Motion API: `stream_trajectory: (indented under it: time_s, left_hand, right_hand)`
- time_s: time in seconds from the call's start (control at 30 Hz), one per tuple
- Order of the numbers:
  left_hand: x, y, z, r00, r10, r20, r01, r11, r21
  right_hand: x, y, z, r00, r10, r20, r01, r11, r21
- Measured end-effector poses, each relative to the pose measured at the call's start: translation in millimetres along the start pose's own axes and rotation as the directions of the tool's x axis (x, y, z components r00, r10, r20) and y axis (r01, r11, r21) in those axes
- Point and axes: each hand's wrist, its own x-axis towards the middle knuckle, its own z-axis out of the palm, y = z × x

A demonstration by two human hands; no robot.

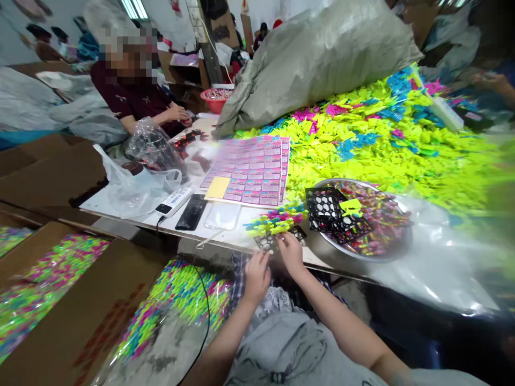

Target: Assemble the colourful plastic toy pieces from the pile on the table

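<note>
My left hand [256,274] and my right hand [290,252] are close together at the table's near edge, both with fingers curled on a black perforated plate [270,242] that carries a row of small coloured plastic pieces [277,221]. What exactly the fingertips pinch is too small to see. To the right stands a metal bowl [396,249] with another black perforated tray [326,208] and many coloured pieces inside. A pink sticker sheet [251,169] lies just beyond my hands.
A huge heap of neon yellow, pink and blue pieces [382,139] covers the table's right side, with a grey sack [317,59] behind. A phone [191,212], power strip [175,201] and plastic bags [137,182] lie left. Another person [137,91] sits opposite. Cardboard boxes [60,300] stand lower left.
</note>
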Motion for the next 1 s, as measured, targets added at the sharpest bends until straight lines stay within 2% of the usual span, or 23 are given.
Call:
stream_trajectory:
  time_s: [0.33,0.5,0.63,0.83,1.0]
  left_hand:
    - [-2,-3,1.6,0.999,0.035,-0.023,-0.035,0.999,0.018]
    - [-3,-1,-5.1,1.0,0.026,-0.004,-0.026,0.999,0.035]
    - [-2,4,-9.7,1.0,0.017,-0.018,-0.016,0.999,0.048]
    - [3,3,-7.1,0.998,0.031,-0.059,-0.028,0.998,0.061]
    - [6,-3,-3.1,0.995,0.048,-0.084,-0.042,0.997,0.07]
  right_hand:
    - [-8,17,21,0.997,-0.057,-0.051,0.051,0.991,-0.123]
    - [-6,12,18,0.991,-0.134,-0.026,0.125,0.964,-0.234]
    - [-7,8,16,0.99,-0.143,-0.011,0.132,0.941,-0.31]
    - [-1,5,17,0.991,-0.131,-0.002,0.122,0.924,-0.363]
    - [1,-7,13,0.987,-0.16,-0.022,0.141,0.924,-0.356]
